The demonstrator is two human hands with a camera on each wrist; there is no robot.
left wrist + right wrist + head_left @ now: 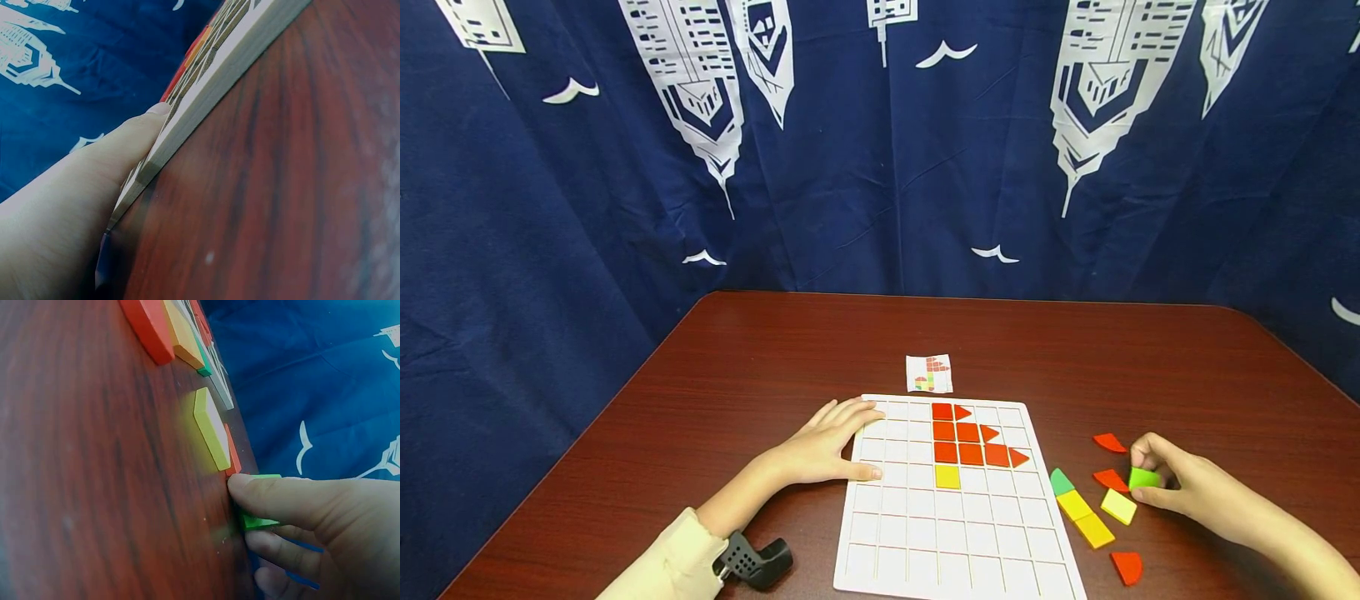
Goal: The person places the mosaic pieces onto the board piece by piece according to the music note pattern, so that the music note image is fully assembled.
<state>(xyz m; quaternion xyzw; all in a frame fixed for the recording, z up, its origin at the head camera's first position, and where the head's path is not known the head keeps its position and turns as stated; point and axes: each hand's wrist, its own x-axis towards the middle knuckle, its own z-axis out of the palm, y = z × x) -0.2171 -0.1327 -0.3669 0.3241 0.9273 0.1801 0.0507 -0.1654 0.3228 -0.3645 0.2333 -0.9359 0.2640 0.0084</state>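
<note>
A white gridded board (880, 533) lies on the table, bearing rows of red squares (945, 452) with red triangles at their right ends and one yellow square (947, 477) below. My left hand (823, 446) rests on the board's upper left edge, fingers spread. In the left wrist view its thumb (134, 134) lies along the board's side. To the right of the board, my right hand (1195, 483) pinches a green square tile (1144, 477) between thumb and fingers. Beside that tile lie a pale yellow square (1118, 506) and a red quarter-round piece (1110, 480).
Another red quarter-round (1109, 442) lies farther back, and one (1127, 568) nearer the front. Yellow tiles (1085, 518) and a darker green rounded piece (1061, 482) line the board's right edge. Behind the board sits a small pattern card (929, 374). A blue curtain (880, 167) hangs behind the table.
</note>
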